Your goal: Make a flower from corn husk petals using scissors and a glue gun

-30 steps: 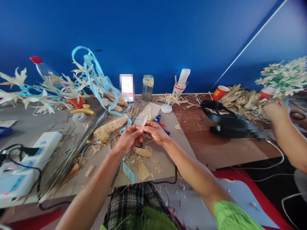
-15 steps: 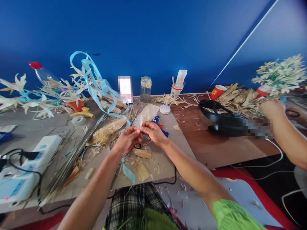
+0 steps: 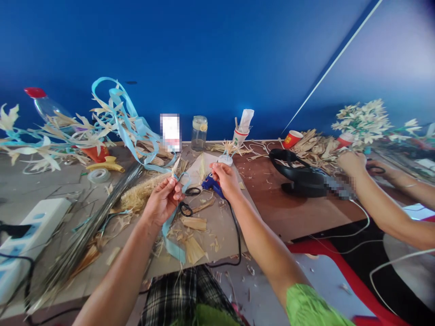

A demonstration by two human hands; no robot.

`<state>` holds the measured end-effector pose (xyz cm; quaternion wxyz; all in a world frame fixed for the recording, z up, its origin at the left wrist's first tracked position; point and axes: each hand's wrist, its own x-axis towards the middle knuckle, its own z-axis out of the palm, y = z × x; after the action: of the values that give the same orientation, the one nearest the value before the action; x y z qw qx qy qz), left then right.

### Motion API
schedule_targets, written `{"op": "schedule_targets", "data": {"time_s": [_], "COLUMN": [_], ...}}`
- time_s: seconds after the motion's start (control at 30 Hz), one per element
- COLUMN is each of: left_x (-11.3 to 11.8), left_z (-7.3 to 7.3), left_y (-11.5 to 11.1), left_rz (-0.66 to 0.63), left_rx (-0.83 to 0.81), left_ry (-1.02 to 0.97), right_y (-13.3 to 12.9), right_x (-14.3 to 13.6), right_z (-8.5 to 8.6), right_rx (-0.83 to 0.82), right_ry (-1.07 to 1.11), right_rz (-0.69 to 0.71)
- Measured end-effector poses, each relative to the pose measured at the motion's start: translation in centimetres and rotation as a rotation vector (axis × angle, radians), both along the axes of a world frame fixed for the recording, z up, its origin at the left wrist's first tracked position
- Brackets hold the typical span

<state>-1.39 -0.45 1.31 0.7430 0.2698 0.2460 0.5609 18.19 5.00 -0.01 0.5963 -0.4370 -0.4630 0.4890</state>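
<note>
My left hand [image 3: 165, 199] is closed in a pinch round the base of a pale corn-husk petal [image 3: 176, 167], which points upward. My right hand [image 3: 224, 180] is apart from it, thumb and fingertips pressed together; whether anything small is between them I cannot make out. Just left of and below the right hand lies a blue glue gun [image 3: 211, 184], partly covered by that hand. Scissors with black handles [image 3: 185, 209] lie between the hands. Behind the right hand, a round white base [image 3: 224, 160] bears husk pieces on light-blue stems.
Left are a wire bundle [image 3: 98, 217], corn cob [image 3: 136, 194], tape roll [image 3: 99, 175] and power strip [image 3: 44, 226]. A bottle [image 3: 199, 133] and paper cup [image 3: 239, 136] stand behind. At right are headphones [image 3: 299, 176] and another person's hand [image 3: 351, 162].
My hands have separated: the left moved left with the husk petal, the right moved right and up. The view has turned slightly right, and the scissors' handles show more.
</note>
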Motion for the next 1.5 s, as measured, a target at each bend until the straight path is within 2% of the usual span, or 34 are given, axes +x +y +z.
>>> {"op": "schedule_targets", "data": {"time_s": [0.13,0.27,0.47,0.57,0.67,0.8,0.93,1.0,1.07,1.17,1.27,1.37,1.5], "left_x": [0.0,-0.1,-0.4,-0.5,-0.6,-0.8,-1.0,-1.0,-1.0,-0.8,-0.6,-0.5,-0.6], "left_z": [-0.3,-0.6,-0.8,-0.7,-0.7,-0.8,-0.8,-0.9,-0.9,-0.9,-0.9,-0.9,-0.8], "left_y": [0.1,0.3,0.6,0.5,0.6,0.7,0.7,0.6,0.6,0.6,0.6,0.5,0.5], "left_rz": [-0.001,0.018,0.015,0.025,0.049,0.058,0.053,0.058,0.065,0.066,0.069,0.085,0.101], "left_rx": [-0.005,-0.024,-0.006,-0.003,-0.004,0.001,0.003,0.000,-0.003,0.003,0.012,0.004,-0.026], "left_ry": [-0.001,-0.022,-0.050,-0.061,-0.069,-0.072,-0.074,-0.076,-0.075,-0.065,-0.044,-0.008,0.030], "right_y": [0.7,0.8,1.4,2.7,4.3,6.2,7.3,7.1,6.2,3.3,0.2,-1.6,-1.9], "right_x": [0.7,0.8,0.1,-0.8,-2.2,-4.1,-4.8,-4.6,-4.3,-4.1,-4.7,-5.8,-6.3], "right_z": [-0.3,-0.5,1.1,1.9,2.0,1.2,1.4,2.2,3.0,3.5,2.8,1.5,0.2], "right_rx": [0.018,0.065,0.168,0.037,-0.138,-0.225,-0.291,-0.264,-0.174,-0.083,-0.148,-0.199,-0.177], "right_ry": [-0.178,-0.453,-0.852,-1.163,-1.442,-1.549,-1.498,-1.366,-0.984,-0.324,0.055,0.178,0.162], "right_rz": [-0.116,-0.146,-0.264,-0.206,-0.126,-0.034,-0.027,-0.072,-0.093,0.138,0.286,0.318,0.298]}}
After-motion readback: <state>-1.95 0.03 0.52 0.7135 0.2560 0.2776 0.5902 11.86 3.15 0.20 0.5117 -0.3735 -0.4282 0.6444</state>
